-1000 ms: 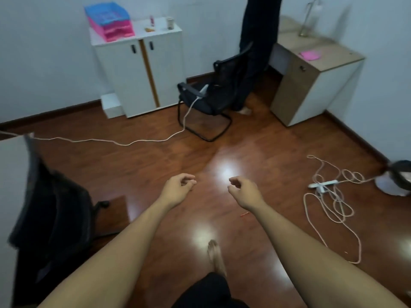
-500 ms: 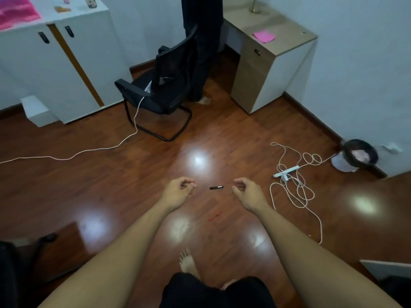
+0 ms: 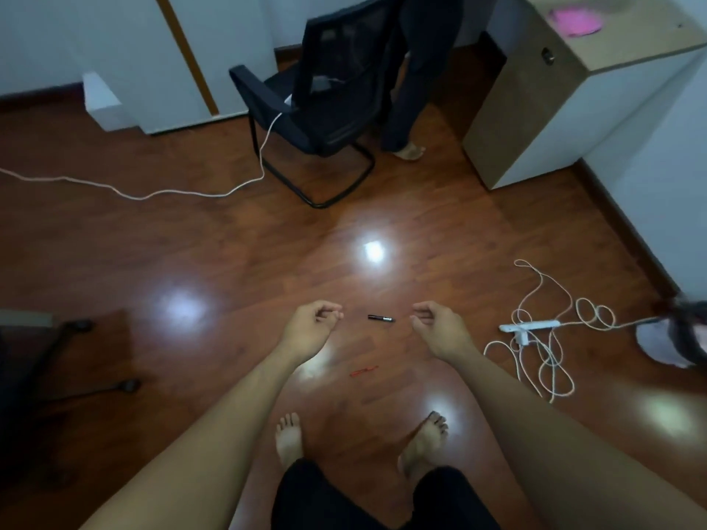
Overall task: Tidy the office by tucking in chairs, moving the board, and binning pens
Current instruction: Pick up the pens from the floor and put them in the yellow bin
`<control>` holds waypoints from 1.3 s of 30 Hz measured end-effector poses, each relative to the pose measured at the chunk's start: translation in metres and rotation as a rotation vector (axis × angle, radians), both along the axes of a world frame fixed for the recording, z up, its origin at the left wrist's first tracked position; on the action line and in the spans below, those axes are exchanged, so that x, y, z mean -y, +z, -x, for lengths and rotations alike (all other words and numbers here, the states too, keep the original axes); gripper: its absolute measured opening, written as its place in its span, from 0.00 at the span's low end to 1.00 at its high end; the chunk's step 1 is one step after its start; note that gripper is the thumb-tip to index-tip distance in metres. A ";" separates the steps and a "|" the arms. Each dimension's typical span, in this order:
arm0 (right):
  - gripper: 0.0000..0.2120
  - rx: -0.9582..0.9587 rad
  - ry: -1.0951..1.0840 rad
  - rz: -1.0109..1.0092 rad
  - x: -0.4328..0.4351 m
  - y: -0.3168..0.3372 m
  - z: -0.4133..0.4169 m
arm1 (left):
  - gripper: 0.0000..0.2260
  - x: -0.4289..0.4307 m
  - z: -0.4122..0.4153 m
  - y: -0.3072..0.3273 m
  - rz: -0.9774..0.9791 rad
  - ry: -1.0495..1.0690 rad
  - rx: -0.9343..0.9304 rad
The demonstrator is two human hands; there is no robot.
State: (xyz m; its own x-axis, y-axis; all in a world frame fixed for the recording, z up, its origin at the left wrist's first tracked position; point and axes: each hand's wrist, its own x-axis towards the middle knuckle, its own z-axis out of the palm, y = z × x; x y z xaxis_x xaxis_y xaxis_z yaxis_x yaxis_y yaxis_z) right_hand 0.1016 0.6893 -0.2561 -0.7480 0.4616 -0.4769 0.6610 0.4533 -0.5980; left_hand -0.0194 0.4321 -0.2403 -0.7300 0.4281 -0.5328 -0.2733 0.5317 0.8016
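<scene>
A black pen [image 3: 381, 319] lies on the wooden floor between my two hands. A thin red pen [image 3: 363, 371] lies nearer my feet. My left hand [image 3: 311, 330] hovers left of the black pen, fingers curled, holding nothing. To the pen's right my right hand [image 3: 440, 330] is curled the same way and is empty. A black mesh chair [image 3: 325, 97] stands out on the floor at the back, away from the desk [image 3: 535, 120]. A bin with a dark liner [image 3: 681, 338] sits at the right edge, blurred.
A white power strip [image 3: 530, 326] with tangled cable lies right of my hand. Another white cable [image 3: 134, 193] runs across the floor to the chair. A person's legs [image 3: 409, 89] stand behind the chair. A white cabinet [image 3: 134, 59] is back left; a wheeled chair base [image 3: 76, 357] is at left.
My view has tilted down and moved forward, so the black and red pens have come into sight between and below my hands. Both hands stay curled and empty.
</scene>
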 end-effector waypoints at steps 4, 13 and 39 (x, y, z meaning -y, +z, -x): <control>0.15 0.018 0.054 0.007 -0.032 -0.068 0.025 | 0.06 -0.032 0.004 -0.062 0.013 0.074 -0.001; 0.16 0.029 0.072 0.021 -0.085 -0.323 0.063 | 0.08 -0.103 0.016 -0.310 0.019 0.077 0.000; 0.15 0.164 0.221 -0.266 -0.091 -0.766 0.082 | 0.13 -0.114 -0.065 -0.785 0.447 -0.668 -0.219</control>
State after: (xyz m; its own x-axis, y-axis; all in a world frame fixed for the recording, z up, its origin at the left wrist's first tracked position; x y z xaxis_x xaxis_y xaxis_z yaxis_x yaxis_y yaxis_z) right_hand 0.0196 0.7802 -1.0222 -0.7672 0.4212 -0.4836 0.6069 0.7206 -0.3352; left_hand 0.0455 0.5460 -1.0252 -0.5046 0.5894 -0.6309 0.3502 0.8076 0.4745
